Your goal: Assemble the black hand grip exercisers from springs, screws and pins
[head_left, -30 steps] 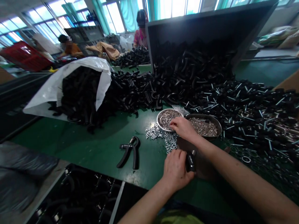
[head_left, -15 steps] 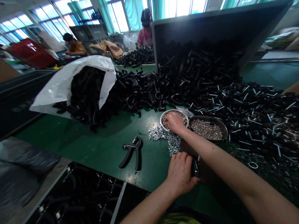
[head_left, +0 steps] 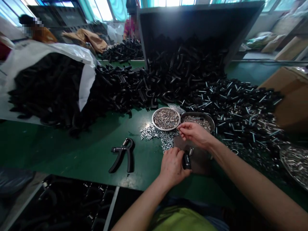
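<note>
My left hand [head_left: 172,166] is closed around a black hand grip strengthener [head_left: 187,161], mostly hidden by the fingers, with a metal spring [head_left: 191,151] beside it. It is held down on a dark brown plate [head_left: 202,163]. My right hand [head_left: 193,134] is by the rim of a round bowl [head_left: 154,120] of small metal pins, thumb and fingers pinched together. Whatever lies in that pinch is too small to make out. Loose metal nuts [head_left: 167,141] lie between the bowl and my left hand. Another black hand grip strengthener [head_left: 129,157] lies to the left.
An oval tin [head_left: 212,123] of small metal parts adjoins the bowl. Black handles [head_left: 141,80] are heaped behind, spilling from a white bag [head_left: 88,77] and a tipped grey bin [head_left: 173,22]. Right: black knobs with bolts [head_left: 240,106] and a cardboard box [head_left: 291,96]. Two people sit beyond.
My right hand has come out of the bowl of pins, back toward me and right, with its fingertips pinched. My left hand stays on the hand grip strengthener. The view has turned right.
</note>
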### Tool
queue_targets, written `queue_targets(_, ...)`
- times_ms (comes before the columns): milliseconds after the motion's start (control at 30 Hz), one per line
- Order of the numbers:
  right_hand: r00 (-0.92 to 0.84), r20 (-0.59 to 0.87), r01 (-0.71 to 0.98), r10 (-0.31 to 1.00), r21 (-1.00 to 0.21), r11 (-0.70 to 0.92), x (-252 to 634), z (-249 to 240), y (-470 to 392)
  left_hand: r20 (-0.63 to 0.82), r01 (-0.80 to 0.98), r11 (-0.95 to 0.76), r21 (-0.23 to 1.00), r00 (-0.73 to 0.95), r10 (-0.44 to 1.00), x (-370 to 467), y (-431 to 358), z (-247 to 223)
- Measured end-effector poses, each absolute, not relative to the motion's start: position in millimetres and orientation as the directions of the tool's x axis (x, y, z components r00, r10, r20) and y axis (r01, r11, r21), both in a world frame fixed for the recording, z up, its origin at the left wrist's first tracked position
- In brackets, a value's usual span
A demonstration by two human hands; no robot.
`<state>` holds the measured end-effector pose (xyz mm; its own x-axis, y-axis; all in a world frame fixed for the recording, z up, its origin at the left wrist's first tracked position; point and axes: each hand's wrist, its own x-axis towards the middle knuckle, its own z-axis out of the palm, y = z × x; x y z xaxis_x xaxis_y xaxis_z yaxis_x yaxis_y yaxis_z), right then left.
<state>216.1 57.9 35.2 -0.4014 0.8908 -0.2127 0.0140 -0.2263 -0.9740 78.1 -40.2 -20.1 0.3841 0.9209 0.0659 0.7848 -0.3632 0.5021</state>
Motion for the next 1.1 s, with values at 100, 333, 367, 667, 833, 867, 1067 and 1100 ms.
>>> queue_targets(100, -0.357, -0.220, 0.235, 0.908, -0.962, -0.141, 238.5, 29.6, 32.8, 0.068, 0.775, -0.361, 0.519, 0.384, 0.921, 78.2, -40.2, -18.6)
queue_targets(333, -0.332, -0.081, 0.588, 0.940, -0.797, 0.139, 252.3, 5.2, -3.0, 0.052, 0.785, -0.344, 0.516, 0.372, 0.927, 78.7, -40.0, -17.8)
queue_targets(367, -0.342, -0.076, 0.610, 0.937, -0.776, 0.160, 251.6, 3.4, -3.9, 0.050, 0.784, -0.343, 0.518, 0.373, 0.926, 78.8, -39.8, -17.6)
queue_targets(667, -0.553, 0.068, 0.729, 0.831, -0.444, 0.522, 238.2, -0.8, -20.3, 0.044, 0.792, -0.353, 0.497, 0.384, 0.922, 80.1, -38.1, -21.5)
queue_targets(833, -0.552, 0.085, 0.716, 0.829, -0.462, 0.524, 252.7, 0.3, -11.2, 0.053, 0.787, -0.351, 0.507, 0.379, 0.924, 80.4, -38.4, -22.9)
queue_targets(867, -0.515, 0.091, 0.732, 0.852, -0.472, 0.492, 259.8, 3.3, -0.5, 0.064, 0.776, -0.362, 0.517, 0.387, 0.920, 80.0, -38.6, -22.4)
queue_targets(1067, -0.139, 0.000, 0.975, 0.990, -0.173, 0.137, 298.3, 12.9, 81.5, 0.069, 0.753, -0.426, 0.502, 0.456, 0.887, 77.2, -39.0, -18.6)
queue_targets(1100, -0.126, -0.019, 0.980, 0.992, -0.159, 0.122, 300.4, 10.4, 90.3, 0.071, 0.752, -0.433, 0.497, 0.462, 0.884, 77.3, -38.8, -18.5)
